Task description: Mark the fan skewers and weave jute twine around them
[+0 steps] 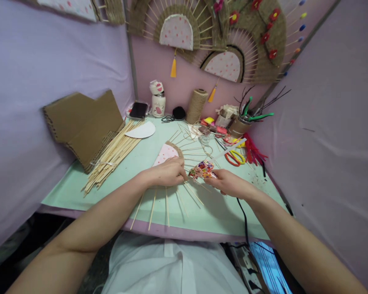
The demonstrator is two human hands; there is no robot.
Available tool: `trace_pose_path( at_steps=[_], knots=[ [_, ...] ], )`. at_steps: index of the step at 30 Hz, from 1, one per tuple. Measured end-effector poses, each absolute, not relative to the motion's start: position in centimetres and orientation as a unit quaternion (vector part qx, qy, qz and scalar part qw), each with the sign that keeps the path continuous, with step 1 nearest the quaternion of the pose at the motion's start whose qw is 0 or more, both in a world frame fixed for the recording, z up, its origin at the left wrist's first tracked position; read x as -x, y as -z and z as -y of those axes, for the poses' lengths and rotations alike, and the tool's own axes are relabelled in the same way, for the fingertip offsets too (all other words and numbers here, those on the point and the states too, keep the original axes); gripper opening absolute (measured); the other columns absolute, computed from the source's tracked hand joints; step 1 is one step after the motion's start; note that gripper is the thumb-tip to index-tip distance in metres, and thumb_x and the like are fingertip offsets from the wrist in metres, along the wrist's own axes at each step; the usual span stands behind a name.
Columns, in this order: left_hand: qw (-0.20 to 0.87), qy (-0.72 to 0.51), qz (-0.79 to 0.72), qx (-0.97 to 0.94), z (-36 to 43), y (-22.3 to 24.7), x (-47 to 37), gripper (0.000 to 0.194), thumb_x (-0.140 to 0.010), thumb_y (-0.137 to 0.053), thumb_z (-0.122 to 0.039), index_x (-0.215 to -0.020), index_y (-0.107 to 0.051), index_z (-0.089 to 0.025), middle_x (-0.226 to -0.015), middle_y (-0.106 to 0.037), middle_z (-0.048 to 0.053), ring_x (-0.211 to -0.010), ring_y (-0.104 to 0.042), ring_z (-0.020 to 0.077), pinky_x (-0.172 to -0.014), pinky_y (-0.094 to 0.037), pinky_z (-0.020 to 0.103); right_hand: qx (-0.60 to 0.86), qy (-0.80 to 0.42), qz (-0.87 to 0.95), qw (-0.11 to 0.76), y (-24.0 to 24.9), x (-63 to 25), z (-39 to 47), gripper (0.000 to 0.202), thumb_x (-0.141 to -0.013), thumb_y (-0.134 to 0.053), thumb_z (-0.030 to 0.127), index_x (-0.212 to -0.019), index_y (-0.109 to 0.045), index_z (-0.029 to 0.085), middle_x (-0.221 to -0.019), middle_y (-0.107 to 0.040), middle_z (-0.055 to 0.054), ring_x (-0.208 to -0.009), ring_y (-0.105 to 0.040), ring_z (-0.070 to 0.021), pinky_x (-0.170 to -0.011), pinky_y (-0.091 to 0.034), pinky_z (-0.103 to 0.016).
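A half-round fan piece (164, 153) lies on the table, its pink dotted centre edged with brown twine (178, 149) and thin sticks fanning outward. My left hand (168, 172) rests over its lower part, fingers curled down at the twine edge; what they pinch is hidden. My right hand (228, 182) is wrapped round a glue gun (201, 170) with a colourful flowered body. Its nozzle points left, close to my left fingertips. A pale glue stick (233, 148) juts up from the back of the gun.
At left lie a bundle of sticks (110, 157), a white half-disc (142, 130) and folded cardboard (82, 122). Behind stand a twine spool (196, 107) and a bottle (158, 104). Scissors (234, 158) lie at right. A black cord (244, 218) hangs over the front edge.
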State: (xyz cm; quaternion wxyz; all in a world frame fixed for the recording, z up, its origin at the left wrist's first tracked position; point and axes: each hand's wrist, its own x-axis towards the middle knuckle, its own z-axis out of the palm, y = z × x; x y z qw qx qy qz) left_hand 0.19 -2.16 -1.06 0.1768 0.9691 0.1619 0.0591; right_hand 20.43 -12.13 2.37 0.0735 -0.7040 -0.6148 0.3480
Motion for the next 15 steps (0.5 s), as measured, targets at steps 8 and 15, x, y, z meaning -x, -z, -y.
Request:
trace_pose_path(
  at_steps=[8, 15],
  knots=[
    [0.173, -0.062, -0.157, -0.97, 1.95, 1.48, -0.12, 0.029, -0.078, -0.051, -0.015, -0.09, -0.075, -0.025, -0.08, -0.054, 0.004, -0.083, -0.049, 0.0179, -0.078, -0.035, 0.029, 0.701, -0.352, 0.615, 0.074, -2.41, -20.44, 12.22, 0.024, -0.082, -0.046, 0.038, -0.076, -0.052, 0.016, -0.056, -0.043, 0.004, -0.047, -0.042, -0.0088, -0.047, -0.03, -0.021],
    [0.177, -0.06, -0.162, -0.969, 1.96, 1.42, -0.14, 0.028, -0.078, -0.051, -0.016, -0.089, -0.075, -0.025, -0.08, -0.054, 0.005, -0.084, -0.049, 0.0183, -0.079, -0.035, 0.029, 0.703, -0.347, 0.617, 0.075, -2.34, -20.42, 12.2, 0.023, -0.082, -0.046, 0.037, -0.071, -0.049, 0.017, -0.057, -0.047, 0.003, -0.047, -0.044, -0.0089, -0.047, -0.029, -0.021]
  ],
)
